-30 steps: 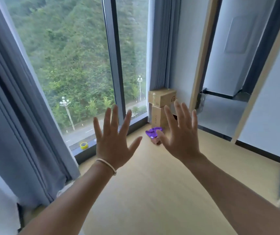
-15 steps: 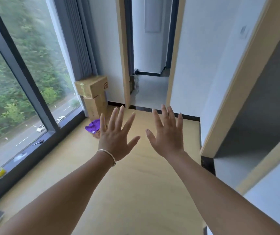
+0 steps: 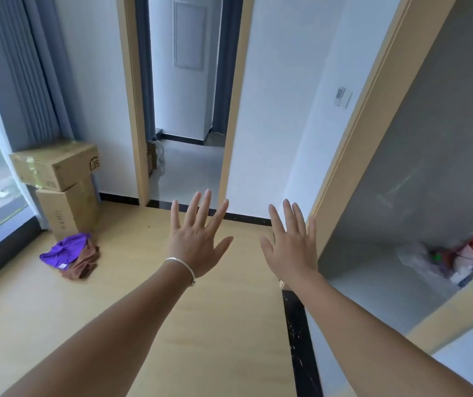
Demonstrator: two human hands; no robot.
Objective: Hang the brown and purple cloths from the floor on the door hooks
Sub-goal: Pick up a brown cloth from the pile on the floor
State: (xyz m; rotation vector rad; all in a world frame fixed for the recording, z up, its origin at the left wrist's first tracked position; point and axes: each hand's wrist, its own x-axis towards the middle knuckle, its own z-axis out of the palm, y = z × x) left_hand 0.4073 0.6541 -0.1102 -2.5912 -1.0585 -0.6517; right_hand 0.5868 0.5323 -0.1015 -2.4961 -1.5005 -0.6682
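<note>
two hands [image 3: 198, 242], two cloths [image 3: 66, 249], two cardboard boxes [image 3: 55, 164], one bracelet [image 3: 182, 266]

The purple cloth [image 3: 63, 250] lay crumpled on the floor [image 3: 132, 282], overlapping the bunched brown cloth [image 3: 82, 265] beside it.

We've got both hands up, fingers spread, holding nothing: left hand [image 3: 193, 243], right hand [image 3: 291, 249]. The purple cloth [image 3: 63, 249] and brown cloth [image 3: 82, 263] lie bunched together on the wood floor [image 3: 215, 325], right by two stacked cardboard boxes [image 3: 63, 190].
</note>
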